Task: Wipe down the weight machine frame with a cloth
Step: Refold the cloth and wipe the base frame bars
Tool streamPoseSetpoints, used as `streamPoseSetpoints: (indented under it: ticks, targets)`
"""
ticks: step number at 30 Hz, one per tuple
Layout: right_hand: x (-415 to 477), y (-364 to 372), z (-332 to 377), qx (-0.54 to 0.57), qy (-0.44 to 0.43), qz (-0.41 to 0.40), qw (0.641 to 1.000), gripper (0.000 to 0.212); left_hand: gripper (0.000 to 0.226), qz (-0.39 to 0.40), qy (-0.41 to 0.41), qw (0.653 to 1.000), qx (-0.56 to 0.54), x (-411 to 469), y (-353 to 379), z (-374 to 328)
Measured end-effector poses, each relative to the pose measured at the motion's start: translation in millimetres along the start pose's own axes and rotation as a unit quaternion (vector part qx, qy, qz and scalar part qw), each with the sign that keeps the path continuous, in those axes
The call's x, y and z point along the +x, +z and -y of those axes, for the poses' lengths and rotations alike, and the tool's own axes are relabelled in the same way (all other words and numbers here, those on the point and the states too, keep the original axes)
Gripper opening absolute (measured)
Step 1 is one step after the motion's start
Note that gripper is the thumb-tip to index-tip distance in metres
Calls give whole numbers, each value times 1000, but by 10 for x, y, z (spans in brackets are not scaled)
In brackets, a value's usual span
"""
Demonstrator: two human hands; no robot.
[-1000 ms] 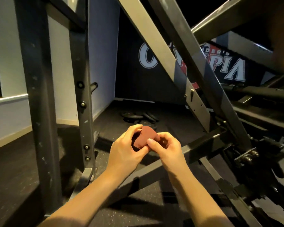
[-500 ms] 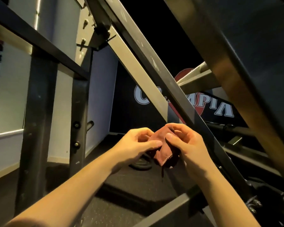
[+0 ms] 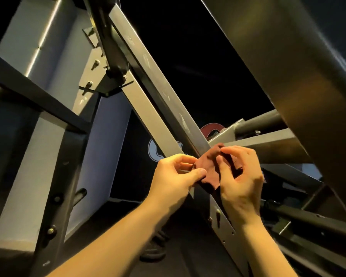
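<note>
A small dark red cloth (image 3: 208, 168) is held between both hands in front of a grey diagonal frame beam (image 3: 148, 92) of the weight machine. My left hand (image 3: 174, 174) pinches the cloth's left edge between thumb and fingers. My right hand (image 3: 240, 176) pinches its upper right part with curled fingers. The cloth hangs right at the beam; whether it touches the metal is unclear.
A dark upright post with bolts (image 3: 56, 196) stands at the left, joined by a cross bar (image 3: 38, 96). A thick tube (image 3: 298, 76) slants across the upper right. More bars (image 3: 268, 144) lie behind my right hand. Weight plates (image 3: 154, 250) lie on the dark floor.
My view has tilted upward along the frame. Both hands have risen with the cloth, which was bunched a second ago and is now more spread out against the diagonal beam.
</note>
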State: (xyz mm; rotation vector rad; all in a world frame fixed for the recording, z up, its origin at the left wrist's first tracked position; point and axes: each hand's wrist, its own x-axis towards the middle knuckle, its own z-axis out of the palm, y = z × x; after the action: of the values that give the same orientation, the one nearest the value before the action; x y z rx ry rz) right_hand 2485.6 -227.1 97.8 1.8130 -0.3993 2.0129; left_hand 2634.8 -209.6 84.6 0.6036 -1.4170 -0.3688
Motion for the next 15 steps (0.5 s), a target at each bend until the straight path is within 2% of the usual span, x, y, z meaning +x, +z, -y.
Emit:
streamPoseSetpoints:
  ticks: [3, 5, 8, 10, 12, 15]
  targets:
    - [-53, 103, -192, -104, -8, -27, 994, 18, 15, -72, 12, 997, 11, 97, 134, 112]
    - [-159, 135, -172, -155, 22, -18, 987, 28, 15, -86, 25, 996, -6, 98, 175, 168]
    - [-232, 202, -124, -173, 45, 3, 984, 52, 10, -26, 26, 998, -43, 127, 87, 210]
    - [-203, 276, -158, -136, 37, -12, 990, 50, 12, 22, 19, 998, -51, 173, -63, 208]
    - [-145, 390, -176, -105, 17, -16, 994, 46, 18, 12, 47, 999, -5, 245, -248, 202]
    - [78, 605, -169, -88, -42, 1, 995, 45, 22, -77, 136, 978, 134, 381, -514, 131]
